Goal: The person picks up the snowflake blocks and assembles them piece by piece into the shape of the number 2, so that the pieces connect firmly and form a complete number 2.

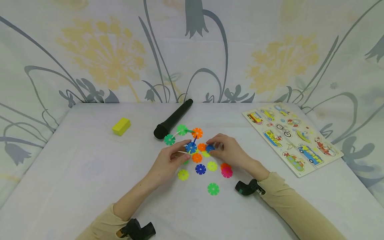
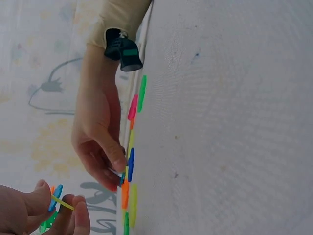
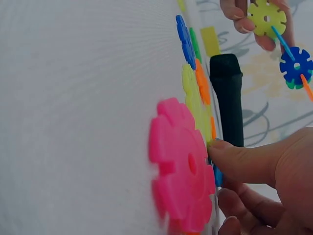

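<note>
My left hand [image 1: 168, 163] pinches a yellow notched disc [image 3: 266, 18] at one end of a chain of interlocked flower-shaped discs. The chain carries a blue disc [image 1: 191, 147], an orange disc [image 1: 197, 133] and green discs [image 1: 181, 129], raised above the table. My right hand [image 1: 229, 151] is low at the table with thumb and fingers on another blue disc [image 1: 209, 148]. Beside that hand lie loose discs: a pink one [image 3: 181, 166] on an orange one, a dark blue one [image 1: 200, 169], and several yellow, orange and green ones.
A black microphone [image 1: 174, 119] lies behind the discs. A yellow block [image 1: 121, 126] sits at the back left, and a wooden picture puzzle board [image 1: 294, 138] lies on the right. Nearest the front is a loose green disc [image 1: 213, 189]. Patterned cloth [image 1: 168, 50] hangs behind the white table.
</note>
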Demonstrator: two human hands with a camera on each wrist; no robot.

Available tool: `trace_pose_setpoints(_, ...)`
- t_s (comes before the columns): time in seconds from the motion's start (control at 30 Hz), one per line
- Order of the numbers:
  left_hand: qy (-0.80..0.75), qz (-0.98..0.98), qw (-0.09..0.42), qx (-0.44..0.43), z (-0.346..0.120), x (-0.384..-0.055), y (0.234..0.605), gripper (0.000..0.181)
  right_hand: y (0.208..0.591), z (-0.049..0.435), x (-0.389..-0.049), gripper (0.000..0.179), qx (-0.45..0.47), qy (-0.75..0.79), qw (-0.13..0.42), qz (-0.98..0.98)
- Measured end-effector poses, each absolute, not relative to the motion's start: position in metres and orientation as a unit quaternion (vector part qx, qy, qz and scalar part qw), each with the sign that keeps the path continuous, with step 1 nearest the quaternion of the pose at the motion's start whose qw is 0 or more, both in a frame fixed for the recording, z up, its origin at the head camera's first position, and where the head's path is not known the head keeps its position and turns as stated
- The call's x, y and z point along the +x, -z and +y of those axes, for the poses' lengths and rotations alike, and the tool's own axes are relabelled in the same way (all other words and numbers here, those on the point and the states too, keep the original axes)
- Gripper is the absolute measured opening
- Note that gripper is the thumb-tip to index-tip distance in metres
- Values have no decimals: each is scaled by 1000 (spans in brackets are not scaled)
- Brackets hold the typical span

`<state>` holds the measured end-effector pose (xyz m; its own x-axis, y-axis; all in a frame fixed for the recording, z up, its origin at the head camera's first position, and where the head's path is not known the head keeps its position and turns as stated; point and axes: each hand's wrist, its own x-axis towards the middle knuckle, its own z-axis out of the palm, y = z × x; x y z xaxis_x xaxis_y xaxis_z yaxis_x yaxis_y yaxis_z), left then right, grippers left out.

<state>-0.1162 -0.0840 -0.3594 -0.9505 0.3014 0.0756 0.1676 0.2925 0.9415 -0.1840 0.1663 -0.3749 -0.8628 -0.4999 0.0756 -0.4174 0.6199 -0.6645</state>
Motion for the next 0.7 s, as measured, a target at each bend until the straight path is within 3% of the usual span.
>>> trace_pose_setpoints(0.5, -579, 803, 66, 124, -85, -115, 358, 48, 372, 164, -183, 18, -223, 361, 96, 900)
trace_pose_setpoints(0.7, -584, 798, 61, 139, -84, -116, 357, 47, 351, 155, -174, 19, -223, 433, 188, 853)
